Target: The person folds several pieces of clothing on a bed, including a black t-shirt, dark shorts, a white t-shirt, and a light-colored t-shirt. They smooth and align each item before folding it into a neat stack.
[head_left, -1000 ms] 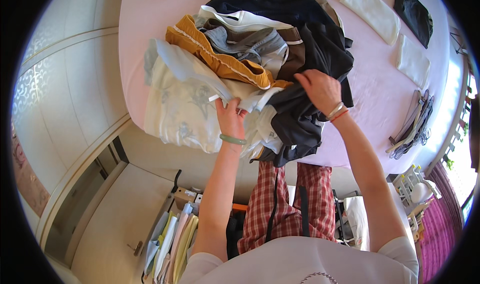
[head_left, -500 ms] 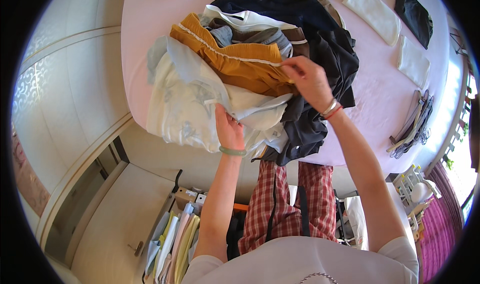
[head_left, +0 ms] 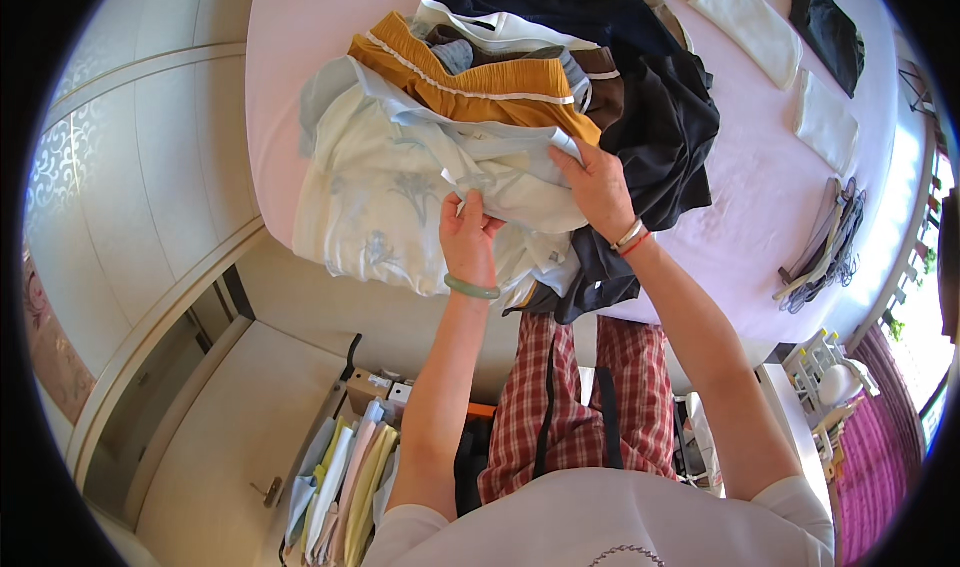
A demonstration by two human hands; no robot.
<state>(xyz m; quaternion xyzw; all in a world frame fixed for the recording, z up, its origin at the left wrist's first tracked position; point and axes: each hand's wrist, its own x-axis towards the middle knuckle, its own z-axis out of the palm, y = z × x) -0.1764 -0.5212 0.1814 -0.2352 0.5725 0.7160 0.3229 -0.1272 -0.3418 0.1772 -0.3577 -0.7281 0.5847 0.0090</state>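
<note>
A heap of clothes lies on the pink-covered bed in front of me. At its near left is a white garment (head_left: 375,202) with faint grey-blue leaf patterns. My right hand (head_left: 597,189) grips the upper right edge of this garment between thumb and fingers. Near its middle, my left hand (head_left: 468,232) has its fingertips closed on the fabric, just below a small white tag-like piece (head_left: 448,177). Mustard-yellow trousers (head_left: 470,89) with a white-trimmed waistband lie behind the white garment. Dark clothing (head_left: 665,132) is piled to the right of my right hand.
Folded white cloths (head_left: 745,25) and a dark folded garment (head_left: 826,32) lie on the bed's far right. A bundle of cords or hangers (head_left: 828,247) is near the right edge. Below left, folded fabrics (head_left: 345,487) stand beside a pale door (head_left: 220,437).
My right hand has left the mustard waistband and moved down and left onto the white garment's edge. That edge is now raised across the trousers' lower part. My left hand has shifted slightly up and right.
</note>
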